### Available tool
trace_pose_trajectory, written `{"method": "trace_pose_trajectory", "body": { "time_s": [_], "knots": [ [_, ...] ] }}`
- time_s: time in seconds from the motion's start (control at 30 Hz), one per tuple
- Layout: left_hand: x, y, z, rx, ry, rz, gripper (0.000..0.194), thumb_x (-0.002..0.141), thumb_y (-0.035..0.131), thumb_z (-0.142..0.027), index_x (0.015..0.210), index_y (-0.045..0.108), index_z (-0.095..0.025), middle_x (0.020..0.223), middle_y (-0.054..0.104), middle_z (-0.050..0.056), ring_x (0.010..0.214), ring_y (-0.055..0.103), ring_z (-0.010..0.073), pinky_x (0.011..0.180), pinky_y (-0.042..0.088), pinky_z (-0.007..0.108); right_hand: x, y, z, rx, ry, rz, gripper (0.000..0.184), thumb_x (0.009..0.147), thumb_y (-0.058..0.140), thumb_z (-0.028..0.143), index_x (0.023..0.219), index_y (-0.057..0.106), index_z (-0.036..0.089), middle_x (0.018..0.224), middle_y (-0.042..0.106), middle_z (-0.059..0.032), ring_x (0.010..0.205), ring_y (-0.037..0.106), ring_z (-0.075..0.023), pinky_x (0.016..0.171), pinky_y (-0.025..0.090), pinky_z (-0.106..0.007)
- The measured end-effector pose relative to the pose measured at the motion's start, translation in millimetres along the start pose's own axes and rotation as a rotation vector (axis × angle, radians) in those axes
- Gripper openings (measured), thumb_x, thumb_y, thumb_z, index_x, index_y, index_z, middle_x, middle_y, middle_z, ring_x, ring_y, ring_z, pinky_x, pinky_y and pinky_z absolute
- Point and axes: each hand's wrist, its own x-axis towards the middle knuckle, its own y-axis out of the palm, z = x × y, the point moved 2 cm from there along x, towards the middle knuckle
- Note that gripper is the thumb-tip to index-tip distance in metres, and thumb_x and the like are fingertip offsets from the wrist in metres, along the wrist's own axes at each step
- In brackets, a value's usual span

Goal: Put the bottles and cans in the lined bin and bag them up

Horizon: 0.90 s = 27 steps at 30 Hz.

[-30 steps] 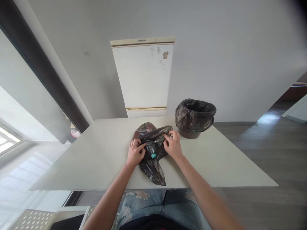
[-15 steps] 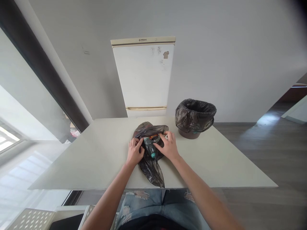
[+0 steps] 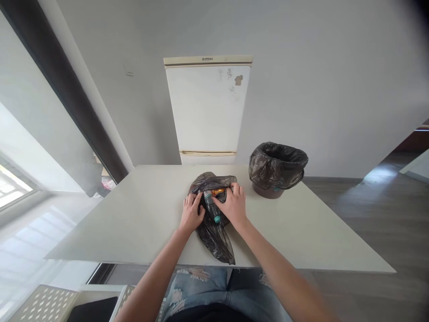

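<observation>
A black plastic bag (image 3: 217, 246) lies on the white table (image 3: 154, 197), its mouth spread and a loose tail hanging toward the front edge. Inside it shows a clear bottle with a teal cap (image 3: 217, 219), lying on its side. An orange item (image 3: 218, 192) is beside the bottle, too covered to name. My left hand (image 3: 192, 212) grips the left edge of the bag's mouth with bent fingers. My right hand (image 3: 234, 203) pinches the right edge, its thumb reaching over the opening toward the bottle and the orange item.
A brown bin lined with a black bag (image 3: 278, 167) stands at the table's back right. Behind the table rises a white fridge (image 3: 208, 107) against a grey wall. A white perforated basket (image 3: 43, 304) is at the lower left.
My right thumb has moved left and up, over the bag's opening by the bottle. The whole view has shifted slightly; the bag stays in place.
</observation>
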Motion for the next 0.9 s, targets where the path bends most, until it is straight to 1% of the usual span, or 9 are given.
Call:
{"method": "trace_pose_trajectory", "body": {
  "time_s": [0.17, 0.27, 0.4, 0.5, 0.57, 0.67, 0.77, 0.83, 0.9],
  "knots": [
    [1, -2.2, -2, 0.006, -0.016, 0.025, 0.068, 0.091, 0.054, -0.012, 0.157, 0.042, -0.023, 0.118, 0.057, 0.013, 0.108, 0.055, 0.0293, 0.096, 0.049, 0.049, 7, 9, 11, -0.008, 0.090, 0.016, 0.049, 0.090, 0.067, 0.064, 0.098, 0.069, 0.016, 0.115, 0.057, -0.0199, 0.110, 0.049, -0.0384, 0.089, 0.044, -0.050],
    [1, -2.6, -2, -0.014, -0.020, 0.025, 0.069, 0.092, 0.055, -0.013, 0.158, 0.040, -0.025, 0.119, 0.058, 0.012, 0.110, 0.056, 0.0295, 0.097, 0.049, 0.049, 9, 4, 7, 0.044, 0.119, -0.016, 0.043, 0.087, 0.071, 0.059, 0.092, 0.069, 0.016, 0.113, 0.057, -0.0198, 0.106, 0.050, -0.0383, 0.086, 0.046, -0.052],
    [3, -4.3, -3, -0.076, -0.028, 0.003, 0.072, 0.094, 0.062, -0.023, 0.161, 0.036, -0.028, 0.127, 0.057, 0.012, 0.119, 0.056, 0.0298, 0.105, 0.048, 0.050, 3, -23, -3, 0.151, 0.138, -0.118, 0.039, 0.083, 0.074, 0.057, 0.082, 0.068, 0.018, 0.108, 0.056, -0.0179, 0.100, 0.049, -0.0351, 0.091, 0.047, -0.054],
    [4, -8.1, -6, -0.131, 0.000, -0.004, 0.076, 0.092, 0.073, -0.036, 0.160, 0.039, -0.029, 0.136, 0.055, 0.013, 0.129, 0.055, 0.0304, 0.112, 0.046, 0.050, -4, -48, 0, 0.188, 0.092, -0.148, 0.039, 0.082, 0.076, 0.058, 0.083, 0.069, 0.019, 0.110, 0.055, -0.0168, 0.102, 0.049, -0.0347, 0.095, 0.047, -0.055],
    [5, -12.0, -10, -0.166, 0.064, -0.017, 0.078, 0.090, 0.076, -0.042, 0.158, 0.040, -0.029, 0.142, 0.054, 0.014, 0.134, 0.054, 0.0313, 0.114, 0.044, 0.050, -8, -62, 9, 0.201, 0.029, -0.116, 0.039, 0.082, 0.077, 0.058, 0.087, 0.070, 0.020, 0.114, 0.055, -0.0164, 0.105, 0.050, -0.0355, 0.096, 0.047, -0.055],
    [6, -18.5, -12, -0.202, 0.129, -0.091, 0.076, 0.090, 0.077, -0.045, 0.156, 0.042, -0.027, 0.145, 0.055, 0.015, 0.137, 0.054, 0.0311, 0.114, 0.045, 0.049, -11, -75, 24, 0.227, -0.043, -0.052, 0.039, 0.083, 0.077, 0.059, 0.090, 0.070, 0.021, 0.116, 0.055, -0.0154, 0.109, 0.052, -0.0357, 0.097, 0.049, -0.054],
    [5, -21.9, -10, -0.179, 0.121, -0.165, 0.067, 0.093, 0.073, -0.043, 0.152, 0.046, -0.026, 0.145, 0.056, 0.016, 0.134, 0.056, 0.0304, 0.111, 0.047, 0.049, -11, -80, 37, 0.237, -0.071, -0.011, 0.038, 0.082, 0.079, 0.057, 0.089, 0.071, 0.021, 0.116, 0.057, -0.0154, 0.110, 0.053, -0.0361, 0.097, 0.050, -0.054],
    [3, -21.6, -8, -0.141, 0.123, -0.174, 0.059, 0.095, 0.069, -0.042, 0.148, 0.049, -0.026, 0.146, 0.056, 0.017, 0.134, 0.057, 0.0312, 0.112, 0.046, 0.051, -11, -79, 46, 0.266, -0.101, 0.046, 0.040, 0.080, 0.080, 0.059, 0.089, 0.071, 0.021, 0.113, 0.058, -0.0151, 0.107, 0.054, -0.0357, 0.096, 0.052, -0.054],
    [1, -21.0, -4, -0.112, 0.121, -0.182, 0.053, 0.096, 0.066, -0.044, 0.144, 0.052, -0.025, 0.140, 0.061, 0.017, 0.130, 0.060, 0.0321, 0.112, 0.046, 0.053, -10, -77, 53, 0.344, -0.138, 0.116, 0.043, 0.081, 0.080, 0.062, 0.094, 0.073, 0.022, 0.111, 0.059, -0.0141, 0.106, 0.056, -0.0347, 0.095, 0.053, -0.052]
  ]
}}
